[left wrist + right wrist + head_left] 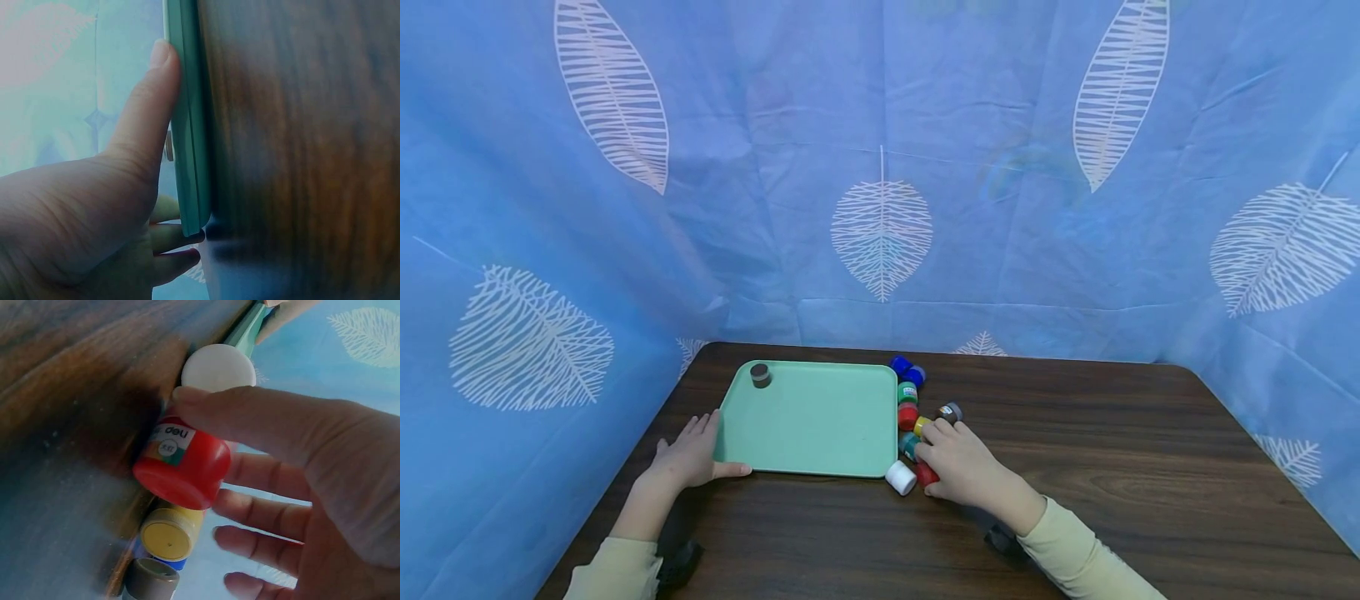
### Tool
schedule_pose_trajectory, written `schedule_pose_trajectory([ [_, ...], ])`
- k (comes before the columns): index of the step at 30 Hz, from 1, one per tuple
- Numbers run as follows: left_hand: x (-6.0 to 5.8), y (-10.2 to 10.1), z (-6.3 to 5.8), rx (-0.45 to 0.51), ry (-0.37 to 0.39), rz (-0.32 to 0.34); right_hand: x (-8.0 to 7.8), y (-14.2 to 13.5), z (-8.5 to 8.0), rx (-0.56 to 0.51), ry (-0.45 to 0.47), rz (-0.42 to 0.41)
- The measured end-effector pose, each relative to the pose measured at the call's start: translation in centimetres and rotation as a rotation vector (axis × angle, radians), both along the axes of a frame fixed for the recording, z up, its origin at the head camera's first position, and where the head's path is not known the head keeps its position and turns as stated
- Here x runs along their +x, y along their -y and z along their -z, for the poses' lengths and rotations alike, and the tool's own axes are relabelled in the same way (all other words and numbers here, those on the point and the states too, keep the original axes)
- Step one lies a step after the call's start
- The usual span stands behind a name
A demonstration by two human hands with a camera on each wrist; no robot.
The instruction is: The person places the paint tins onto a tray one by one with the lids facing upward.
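Note:
A light green tray [812, 421] lies on the table, with one dark paint jar [761, 376] near its far left corner. At the tray's near left corner is my left hand [688, 454], its thumb along the front edge and its fingers spread straight by the left side. My right hand [962, 467] is at the cluster of jars beside the tray's right side. In the right wrist view its thumb and fingers are around a tipped red paint jar [187, 459] labelled "deli". A white jar [900, 477] lies just left of it; a yellow jar [169, 532] is beyond.
Along the tray's right edge are blue jars [914, 377], a green jar [907, 392], another red jar [907, 415] and a teal jar [909, 446]. A brown jar [950, 412] lies farther right. The dark wooden table [1112, 433] meets a blue leaf-patterned curtain [1000, 250] behind.

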State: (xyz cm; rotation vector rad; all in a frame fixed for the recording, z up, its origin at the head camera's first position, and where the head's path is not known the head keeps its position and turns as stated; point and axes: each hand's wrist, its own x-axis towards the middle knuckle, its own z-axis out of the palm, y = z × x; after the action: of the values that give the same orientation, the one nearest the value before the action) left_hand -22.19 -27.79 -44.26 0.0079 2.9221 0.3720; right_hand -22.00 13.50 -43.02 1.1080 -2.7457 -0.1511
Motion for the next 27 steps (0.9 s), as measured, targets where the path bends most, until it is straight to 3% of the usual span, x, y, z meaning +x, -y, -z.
schedule_pose_trajectory([
  [10, 0.1, 0.1, 0.2, -0.009, -0.016, 0.003, -0.4, -0.4, 0.2, -0.073, -0.012, -0.063],
  [19, 0.1, 0.1, 0.4, -0.013, -0.030, 0.007, -0.5, 0.3, -1.0, -0.158, -0.012, -0.093],
  [27, 0.1, 0.1, 0.0, -0.009, -0.036, 0.014, -1.7, 1.9, -1.8, -0.194, -0.077, -0.123],
])
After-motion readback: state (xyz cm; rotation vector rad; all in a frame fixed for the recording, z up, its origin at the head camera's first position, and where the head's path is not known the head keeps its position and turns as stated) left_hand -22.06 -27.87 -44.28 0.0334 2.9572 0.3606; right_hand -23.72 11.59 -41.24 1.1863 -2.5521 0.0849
